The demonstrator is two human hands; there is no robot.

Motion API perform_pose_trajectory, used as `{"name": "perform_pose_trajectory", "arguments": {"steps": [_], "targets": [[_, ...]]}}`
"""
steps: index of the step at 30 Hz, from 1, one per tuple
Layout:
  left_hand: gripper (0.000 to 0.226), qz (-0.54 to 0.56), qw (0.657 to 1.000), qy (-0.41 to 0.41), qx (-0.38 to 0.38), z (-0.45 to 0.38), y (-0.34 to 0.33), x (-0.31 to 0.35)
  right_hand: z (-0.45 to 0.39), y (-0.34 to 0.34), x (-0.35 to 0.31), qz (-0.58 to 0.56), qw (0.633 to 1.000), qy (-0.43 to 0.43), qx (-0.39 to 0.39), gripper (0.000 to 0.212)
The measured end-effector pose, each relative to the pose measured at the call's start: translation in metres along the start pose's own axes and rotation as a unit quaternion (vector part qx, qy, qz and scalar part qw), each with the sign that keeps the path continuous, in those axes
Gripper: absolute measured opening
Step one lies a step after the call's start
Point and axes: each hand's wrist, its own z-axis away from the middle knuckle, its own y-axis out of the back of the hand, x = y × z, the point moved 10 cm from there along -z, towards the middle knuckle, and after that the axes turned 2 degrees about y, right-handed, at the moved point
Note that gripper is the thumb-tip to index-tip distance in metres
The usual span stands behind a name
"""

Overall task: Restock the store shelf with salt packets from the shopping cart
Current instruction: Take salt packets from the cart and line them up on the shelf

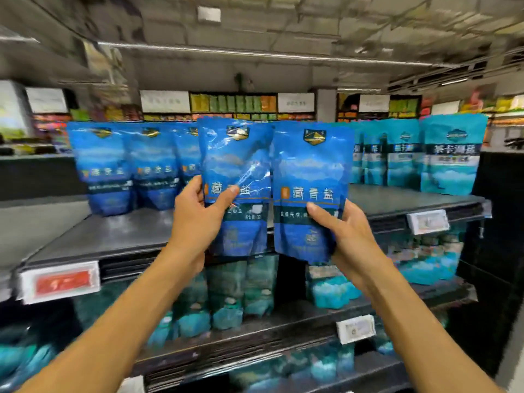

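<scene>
A: Packets, two of them, head view. The left hand [195, 219] holds the left salt packet [236, 177]; the right hand [343, 236] holds the right salt packet [312, 177]. Why this grip?

B: Each hand is closed on the lower half of its pouch, thumb [226, 194] across the printed front and the remaining fingers hidden behind. Judged from the pose, holding low keeps the pouch upright and label-forward, so that it can be stood on its base.

A: Where do they sit relative to the shelf?

B: Both are raised side by side, edges touching or nearly so, in front of the top shelf [119, 236] and above its front lip. They are not yet resting on it.

A: And the stock already there?

B: At 9 o'clock from the held pair stands a row of matching blue packets [107, 165], upright and facing out. At 3 o'clock stand teal packets [450, 154] of another label. The gap directly behind the hands appears bare, which probably explains the central aim: it extends the blue row toward the teal group.

A: The price tags?

B: A red tag [61, 282] at 8 o'clock and a white tag [428, 221] at 3 o'clock clip to the shelf edge.

A: The shopping cart?

B: Not in view. Lower shelves [255, 333] at 6 o'clock hold blurred teal goods.
</scene>
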Motion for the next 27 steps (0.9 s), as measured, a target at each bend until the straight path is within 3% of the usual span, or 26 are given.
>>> {"name": "perform_pose_trajectory", "arguments": {"steps": [7,13,20,22,24,27], "targets": [[0.026,-0.019,0.993,0.002,0.116,-0.034,0.133,0.019,-0.050,-0.135,0.039,-0.063,0.991,-0.058,-0.100,0.035],[0.030,-0.032,0.984,0.048,0.170,-0.077,0.228,0.000,-0.082,-0.235,0.086,-0.075,0.970,-0.148,-0.179,0.026],[0.035,-0.039,0.981,0.069,0.179,-0.116,0.272,-0.041,-0.121,-0.279,0.121,0.011,0.971,-0.175,-0.162,0.021],[0.036,-0.043,0.984,0.067,0.160,-0.122,0.271,-0.051,-0.131,-0.278,0.124,0.059,0.974,-0.148,-0.159,0.020],[0.042,-0.087,0.985,0.063,0.132,-0.124,0.267,-0.056,-0.140,-0.272,0.124,0.189,0.960,-0.100,-0.178,0.025],[0.057,-0.239,0.968,0.061,0.048,-0.125,0.260,-0.058,-0.142,-0.263,0.129,0.377,0.901,-0.073,-0.200,0.062]]}}
